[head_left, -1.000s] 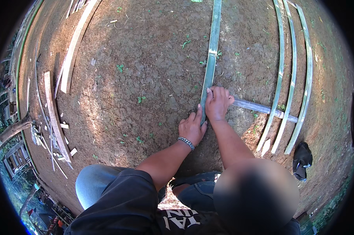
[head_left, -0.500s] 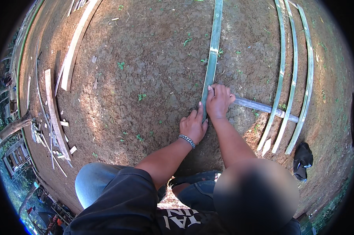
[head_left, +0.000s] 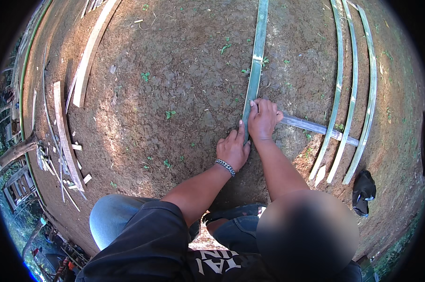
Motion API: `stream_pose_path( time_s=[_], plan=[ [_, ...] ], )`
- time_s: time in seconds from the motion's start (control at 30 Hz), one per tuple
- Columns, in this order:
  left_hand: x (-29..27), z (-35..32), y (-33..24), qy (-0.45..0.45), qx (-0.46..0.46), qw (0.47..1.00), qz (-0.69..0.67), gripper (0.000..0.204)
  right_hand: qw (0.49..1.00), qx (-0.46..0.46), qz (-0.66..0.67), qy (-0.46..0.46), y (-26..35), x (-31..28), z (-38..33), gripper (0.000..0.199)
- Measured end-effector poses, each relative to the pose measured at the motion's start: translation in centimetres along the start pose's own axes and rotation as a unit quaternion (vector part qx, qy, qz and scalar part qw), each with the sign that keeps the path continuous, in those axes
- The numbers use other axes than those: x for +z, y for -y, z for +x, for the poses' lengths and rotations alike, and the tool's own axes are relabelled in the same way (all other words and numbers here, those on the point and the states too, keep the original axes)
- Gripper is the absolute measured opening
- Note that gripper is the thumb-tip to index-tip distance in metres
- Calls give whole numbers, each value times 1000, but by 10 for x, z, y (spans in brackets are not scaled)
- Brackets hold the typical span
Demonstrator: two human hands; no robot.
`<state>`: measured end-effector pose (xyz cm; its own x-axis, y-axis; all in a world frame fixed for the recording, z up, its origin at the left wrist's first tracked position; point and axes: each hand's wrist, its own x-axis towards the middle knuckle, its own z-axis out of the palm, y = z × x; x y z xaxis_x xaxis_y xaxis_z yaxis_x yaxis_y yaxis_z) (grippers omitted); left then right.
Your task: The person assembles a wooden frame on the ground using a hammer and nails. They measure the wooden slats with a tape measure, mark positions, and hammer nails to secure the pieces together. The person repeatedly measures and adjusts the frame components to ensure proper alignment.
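Observation:
A long green split-bamboo strip [head_left: 254, 77] runs away from me along the ground, with a pale node ring partway up. My left hand [head_left: 233, 149] is closed around its near end, index finger stretched along the strip. Right beside it, my right hand [head_left: 263, 120] is closed, its thumb against the strip's right edge. From this fist a long grey machete-like blade [head_left: 306, 125] points right, reaching to three other bamboo strips [head_left: 335, 89]. The handle, if there is one, is hidden in my fingers.
Sawn wooden boards [head_left: 88, 66] and a shorter plank [head_left: 66, 134] lie on the left, near scattered wood offcuts [head_left: 45, 162]. A black cloth-like object [head_left: 363, 192] rests at the right. Bare brown soil [head_left: 184, 70] with small weeds surrounds the strips.
My right hand has shifted very slightly away from me along the strip. Otherwise both hands keep the same hold.

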<state>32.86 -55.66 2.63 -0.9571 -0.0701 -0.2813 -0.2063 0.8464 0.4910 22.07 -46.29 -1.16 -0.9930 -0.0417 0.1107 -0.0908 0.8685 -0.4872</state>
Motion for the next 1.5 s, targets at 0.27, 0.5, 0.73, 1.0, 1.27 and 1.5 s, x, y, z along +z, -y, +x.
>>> stream_pose_path(
  time_s=[0.27,0.5,0.73,1.0,1.27,1.5],
  plan=[
    [-2,1,0,46,-21,999,-10,79,1000,3,9,5,-1,0,0,6],
    [-2,1,-1,11,-4,1000,-2,81,1000,10,6,-3,-1,3,1,6],
    [-12,4,-2,29,-22,999,-18,73,1000,8,-2,-13,-2,6,0,7],
    [-39,49,27,-82,47,993,-67,34,1000,17,9,-2,4,0,2,5],
    [-57,91,31,-20,56,998,9,79,1000,15,-6,6,2,-3,0,7],
    [-88,127,17,110,178,969,131,95,1000,15,0,-3,3,-2,-1,8]
  ],
)
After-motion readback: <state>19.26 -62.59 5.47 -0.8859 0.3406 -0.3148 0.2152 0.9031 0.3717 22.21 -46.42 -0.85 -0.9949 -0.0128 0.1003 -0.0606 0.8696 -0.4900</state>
